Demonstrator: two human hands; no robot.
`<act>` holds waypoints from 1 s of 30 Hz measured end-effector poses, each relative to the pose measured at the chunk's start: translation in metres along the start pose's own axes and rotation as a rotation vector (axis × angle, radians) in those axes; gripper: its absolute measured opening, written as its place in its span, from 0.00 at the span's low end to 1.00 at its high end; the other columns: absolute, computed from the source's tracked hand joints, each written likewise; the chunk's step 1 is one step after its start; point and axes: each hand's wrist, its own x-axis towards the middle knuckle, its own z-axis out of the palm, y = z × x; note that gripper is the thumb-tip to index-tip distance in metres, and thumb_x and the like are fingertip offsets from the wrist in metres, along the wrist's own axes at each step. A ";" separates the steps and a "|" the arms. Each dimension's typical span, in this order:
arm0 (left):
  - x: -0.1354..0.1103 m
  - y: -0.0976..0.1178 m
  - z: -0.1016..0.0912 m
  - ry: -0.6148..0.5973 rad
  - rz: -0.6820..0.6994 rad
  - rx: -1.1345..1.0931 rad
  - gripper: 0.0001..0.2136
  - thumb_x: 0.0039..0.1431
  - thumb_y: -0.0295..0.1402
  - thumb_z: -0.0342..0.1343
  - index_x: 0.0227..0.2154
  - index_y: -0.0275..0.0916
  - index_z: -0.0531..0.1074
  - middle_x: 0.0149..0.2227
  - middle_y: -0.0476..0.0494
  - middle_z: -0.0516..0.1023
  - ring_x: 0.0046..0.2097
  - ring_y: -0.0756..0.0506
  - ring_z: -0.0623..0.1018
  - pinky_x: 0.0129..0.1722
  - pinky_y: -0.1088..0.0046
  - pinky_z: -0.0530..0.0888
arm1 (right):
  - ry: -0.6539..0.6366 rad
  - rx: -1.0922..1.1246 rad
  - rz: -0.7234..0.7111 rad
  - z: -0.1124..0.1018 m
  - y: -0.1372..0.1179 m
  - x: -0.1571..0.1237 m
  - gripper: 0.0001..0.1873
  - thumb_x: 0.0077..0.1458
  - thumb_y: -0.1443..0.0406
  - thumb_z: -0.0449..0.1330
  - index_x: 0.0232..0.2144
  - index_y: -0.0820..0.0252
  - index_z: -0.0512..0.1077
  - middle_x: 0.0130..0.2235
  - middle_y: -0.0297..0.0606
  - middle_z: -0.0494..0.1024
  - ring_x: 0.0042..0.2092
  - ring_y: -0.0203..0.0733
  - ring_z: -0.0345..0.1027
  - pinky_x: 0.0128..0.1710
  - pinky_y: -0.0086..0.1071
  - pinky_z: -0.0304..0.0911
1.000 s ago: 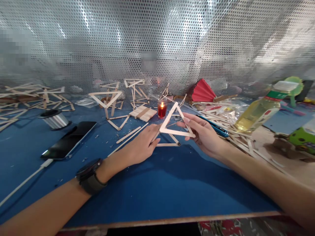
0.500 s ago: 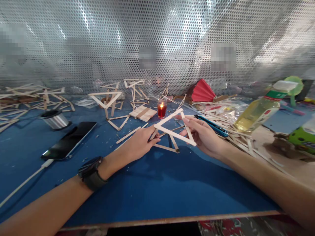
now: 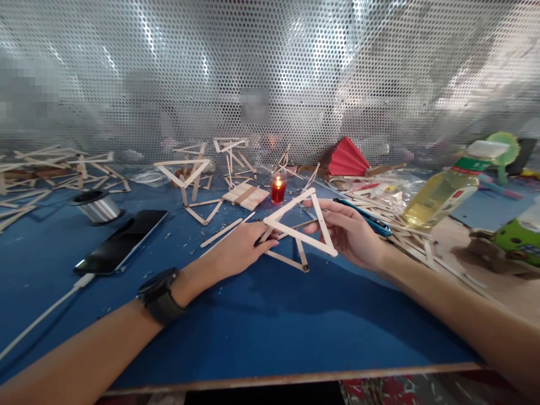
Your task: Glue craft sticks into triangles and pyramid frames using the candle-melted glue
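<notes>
Right hand (image 3: 350,233): grips stick triangle (image 3: 301,219) — raised, tilted.
Left hand (image 3: 240,250): pinches lower triangle (image 3: 291,253) — on blue table (image 3: 274,326).

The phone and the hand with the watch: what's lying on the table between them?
In the head view, only bare blue table with small wood scraps lies between the phone and the left hand.
</notes>
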 end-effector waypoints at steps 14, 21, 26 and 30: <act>-0.001 -0.006 0.000 -0.065 0.022 -0.095 0.11 0.70 0.38 0.52 0.44 0.43 0.79 0.45 0.44 0.81 0.42 0.44 0.80 0.46 0.67 0.75 | 0.087 -0.513 -0.543 -0.013 0.013 0.006 0.12 0.55 0.59 0.71 0.40 0.54 0.76 0.36 0.34 0.78 0.35 0.37 0.72 0.32 0.29 0.67; -0.001 -0.001 -0.004 -0.040 0.135 -0.117 0.10 0.71 0.36 0.52 0.41 0.43 0.79 0.43 0.45 0.81 0.44 0.45 0.79 0.46 0.69 0.75 | -0.112 -0.519 -0.358 -0.022 0.018 0.006 0.19 0.65 0.52 0.60 0.34 0.57 0.84 0.36 0.41 0.85 0.38 0.47 0.79 0.39 0.37 0.73; 0.000 0.002 -0.006 -0.018 0.126 -0.104 0.11 0.71 0.34 0.52 0.41 0.43 0.80 0.44 0.45 0.83 0.45 0.44 0.80 0.45 0.69 0.76 | -0.217 -0.475 -0.365 -0.023 0.017 0.001 0.13 0.63 0.57 0.64 0.45 0.54 0.83 0.39 0.39 0.85 0.42 0.47 0.80 0.42 0.37 0.74; 0.000 0.002 -0.007 -0.023 0.123 -0.085 0.11 0.71 0.34 0.52 0.42 0.43 0.81 0.44 0.46 0.83 0.45 0.44 0.80 0.46 0.69 0.76 | -0.314 -0.544 -0.429 -0.022 0.016 -0.001 0.16 0.59 0.62 0.68 0.50 0.53 0.80 0.48 0.41 0.84 0.51 0.48 0.77 0.54 0.41 0.71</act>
